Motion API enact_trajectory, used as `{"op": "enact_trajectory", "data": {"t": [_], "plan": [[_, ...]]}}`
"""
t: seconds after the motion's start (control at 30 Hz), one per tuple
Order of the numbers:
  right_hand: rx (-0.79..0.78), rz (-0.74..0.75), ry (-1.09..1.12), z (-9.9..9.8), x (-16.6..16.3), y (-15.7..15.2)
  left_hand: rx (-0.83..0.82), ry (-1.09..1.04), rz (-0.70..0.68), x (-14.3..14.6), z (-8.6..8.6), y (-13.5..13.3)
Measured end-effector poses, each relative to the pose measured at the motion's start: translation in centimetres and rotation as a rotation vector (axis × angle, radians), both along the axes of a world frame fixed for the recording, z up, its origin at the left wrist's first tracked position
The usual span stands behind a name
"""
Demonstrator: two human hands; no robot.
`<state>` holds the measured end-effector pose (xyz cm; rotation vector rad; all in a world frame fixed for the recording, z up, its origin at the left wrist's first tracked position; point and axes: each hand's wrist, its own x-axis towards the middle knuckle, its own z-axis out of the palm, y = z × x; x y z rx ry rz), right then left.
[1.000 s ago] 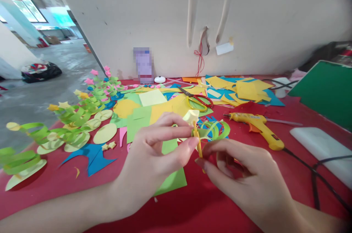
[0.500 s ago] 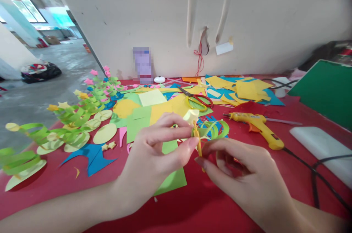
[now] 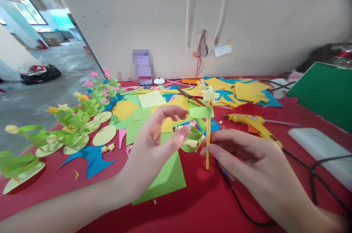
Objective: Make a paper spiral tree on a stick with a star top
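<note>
My right hand (image 3: 242,159) pinches a thin yellow stick (image 3: 208,141) and holds it upright over the red table (image 3: 209,203). A pale yellow paper star (image 3: 210,94) tops the stick, and a green paper spiral (image 3: 196,130) hangs round it. My left hand (image 3: 154,145) hovers just left of the spiral, fingers curved and apart, holding nothing. A green paper sheet (image 3: 165,174) lies under my left hand.
Finished green spiral trees (image 3: 68,123) with stars line the table's left edge. Coloured paper sheets (image 3: 236,90), scissors (image 3: 189,97) and a yellow glue gun (image 3: 255,124) with a black cord lie behind. A white block (image 3: 321,152) and a green board (image 3: 327,90) sit at right.
My right hand has lifted the stick upright, raising the star and stretching the spiral down. My left hand has let go of the star and drawn back a little.
</note>
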<state>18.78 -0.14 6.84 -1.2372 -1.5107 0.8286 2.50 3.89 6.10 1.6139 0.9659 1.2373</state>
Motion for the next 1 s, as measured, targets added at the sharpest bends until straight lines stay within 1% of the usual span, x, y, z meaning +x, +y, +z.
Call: {"op": "enact_trajectory", "data": {"t": [0.1,0.2,0.33,0.43,0.53,0.63,0.73,0.83,0.9,1.0], "plan": [[-0.131,0.057,0.167,-0.2,0.5,0.1,0.004,0.081,-0.04,0.0,-0.1,0.5],[-0.184,0.107,0.3,-0.3,1.0,0.2,0.03,0.153,-0.103,-0.1,-0.3,0.7],[-0.234,0.154,0.431,-0.4,1.2,0.5,0.025,0.134,-0.182,-0.1,-0.5,0.8],[-0.312,0.152,0.497,-0.4,1.1,0.5,0.027,0.119,-0.185,-0.1,-0.7,0.7],[-0.384,0.146,0.547,-0.4,1.0,0.5,0.064,0.144,-0.207,0.0,-0.7,0.7],[-0.401,0.136,0.582,-0.4,0.9,0.5,0.056,0.153,-0.227,0.1,-0.7,0.7],[-0.394,0.117,0.6,-0.5,0.9,0.7,-0.011,0.154,-0.222,0.2,-0.9,0.7],[-0.416,0.062,0.615,-0.4,0.8,0.8,-0.067,0.162,-0.212,0.2,-1.1,0.6],[-0.408,0.026,0.635,-0.4,0.8,0.8,-0.063,0.174,-0.222,0.2,-1.1,0.5],[-0.348,0.023,0.665,-0.3,0.7,0.9,-0.005,0.191,-0.253,0.3,-1.0,0.4]]}}
